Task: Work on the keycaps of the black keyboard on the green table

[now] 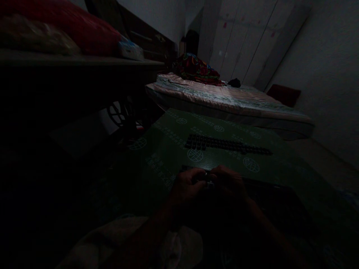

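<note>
The room is very dark. My left hand (187, 185) and my right hand (228, 183) meet low in the middle, fingers curled together around a small object (208, 182) that I cannot make out. They rest on a green sheet (168, 149) printed with pale globe marks, spread on the floor. A long row of small dark pieces (224, 144) lies on the sheet just beyond my hands. A dark flat strip (263, 185) runs from under my hands to the right.
A mattress (230, 99) with a striped cover lies behind the sheet, with a colourful cloth bundle (198, 69) on it. At left stands a treadle sewing table (84, 63) holding a red cushion (73, 26). Pale cloth (179, 243) lies near my lap.
</note>
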Demonstrator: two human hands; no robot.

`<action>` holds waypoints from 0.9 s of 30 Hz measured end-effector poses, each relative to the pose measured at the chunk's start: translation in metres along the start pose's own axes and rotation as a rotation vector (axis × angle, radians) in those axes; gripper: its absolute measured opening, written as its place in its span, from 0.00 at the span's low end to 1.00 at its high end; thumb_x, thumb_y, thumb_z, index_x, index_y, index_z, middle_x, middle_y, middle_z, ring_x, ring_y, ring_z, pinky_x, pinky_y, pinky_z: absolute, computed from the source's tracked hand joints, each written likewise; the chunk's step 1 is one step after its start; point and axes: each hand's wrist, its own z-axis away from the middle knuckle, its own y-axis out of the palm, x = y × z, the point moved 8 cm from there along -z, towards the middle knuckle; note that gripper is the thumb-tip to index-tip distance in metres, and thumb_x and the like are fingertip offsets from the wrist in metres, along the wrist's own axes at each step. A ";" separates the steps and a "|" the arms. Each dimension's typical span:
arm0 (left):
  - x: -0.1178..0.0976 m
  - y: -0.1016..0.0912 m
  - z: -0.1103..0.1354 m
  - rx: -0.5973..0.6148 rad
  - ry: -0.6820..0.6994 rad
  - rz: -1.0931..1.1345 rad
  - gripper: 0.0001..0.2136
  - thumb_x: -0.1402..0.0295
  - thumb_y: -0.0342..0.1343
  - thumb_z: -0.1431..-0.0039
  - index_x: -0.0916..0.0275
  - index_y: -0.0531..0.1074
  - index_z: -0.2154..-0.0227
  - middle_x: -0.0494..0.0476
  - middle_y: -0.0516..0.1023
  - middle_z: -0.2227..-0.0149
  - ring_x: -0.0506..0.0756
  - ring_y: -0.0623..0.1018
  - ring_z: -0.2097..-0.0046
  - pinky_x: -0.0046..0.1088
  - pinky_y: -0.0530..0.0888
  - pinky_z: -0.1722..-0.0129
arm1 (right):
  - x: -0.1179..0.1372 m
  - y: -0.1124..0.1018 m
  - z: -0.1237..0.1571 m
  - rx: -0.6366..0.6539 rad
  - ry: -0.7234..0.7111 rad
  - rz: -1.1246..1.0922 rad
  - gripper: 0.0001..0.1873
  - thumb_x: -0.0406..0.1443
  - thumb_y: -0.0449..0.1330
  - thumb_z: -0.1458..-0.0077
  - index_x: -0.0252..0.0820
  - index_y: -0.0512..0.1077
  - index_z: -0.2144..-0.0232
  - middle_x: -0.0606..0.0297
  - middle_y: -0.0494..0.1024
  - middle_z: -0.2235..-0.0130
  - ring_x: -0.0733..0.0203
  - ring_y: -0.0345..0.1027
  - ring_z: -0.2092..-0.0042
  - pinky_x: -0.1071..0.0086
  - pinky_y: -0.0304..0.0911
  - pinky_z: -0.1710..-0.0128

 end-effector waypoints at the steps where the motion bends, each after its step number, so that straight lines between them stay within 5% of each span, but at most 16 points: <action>1: 0.001 -0.003 0.000 -0.023 -0.028 0.048 0.12 0.72 0.56 0.56 0.62 0.73 0.65 0.53 0.78 0.65 0.54 0.76 0.62 0.27 0.72 0.62 | 0.003 -0.003 -0.002 -0.025 -0.024 0.051 0.10 0.40 0.54 0.47 0.42 0.71 0.72 0.61 0.74 0.69 0.61 0.68 0.68 0.70 0.63 0.68; 5: 0.008 -0.014 0.001 -0.090 -0.170 0.242 0.09 0.71 0.59 0.59 0.63 0.73 0.71 0.51 0.78 0.71 0.53 0.76 0.66 0.28 0.71 0.65 | 0.001 0.003 -0.010 0.073 -0.057 0.188 0.06 0.35 0.55 0.50 0.44 0.73 0.69 0.59 0.76 0.66 0.58 0.70 0.66 0.70 0.63 0.68; 11: 0.024 -0.021 0.000 -0.101 -0.263 0.549 0.10 0.70 0.64 0.64 0.65 0.70 0.75 0.47 0.74 0.76 0.49 0.73 0.73 0.25 0.69 0.69 | -0.004 0.027 -0.016 0.286 -0.105 0.100 0.18 0.29 0.54 0.52 0.41 0.71 0.57 0.58 0.79 0.65 0.59 0.72 0.68 0.71 0.64 0.69; 22: 0.034 -0.019 -0.002 -0.074 -0.313 0.641 0.12 0.71 0.65 0.64 0.64 0.69 0.75 0.47 0.74 0.76 0.48 0.73 0.75 0.24 0.67 0.70 | 0.010 0.032 -0.031 0.400 -0.072 0.133 0.13 0.29 0.57 0.54 0.38 0.74 0.63 0.65 0.78 0.73 0.68 0.69 0.75 0.79 0.58 0.77; 27: 0.032 -0.027 -0.002 -0.164 -0.316 0.553 0.12 0.65 0.63 0.61 0.64 0.71 0.73 0.51 0.76 0.74 0.50 0.74 0.73 0.25 0.67 0.71 | -0.035 0.022 -0.058 0.316 0.099 0.186 0.10 0.33 0.58 0.53 0.40 0.76 0.66 0.64 0.79 0.71 0.64 0.72 0.71 0.76 0.62 0.73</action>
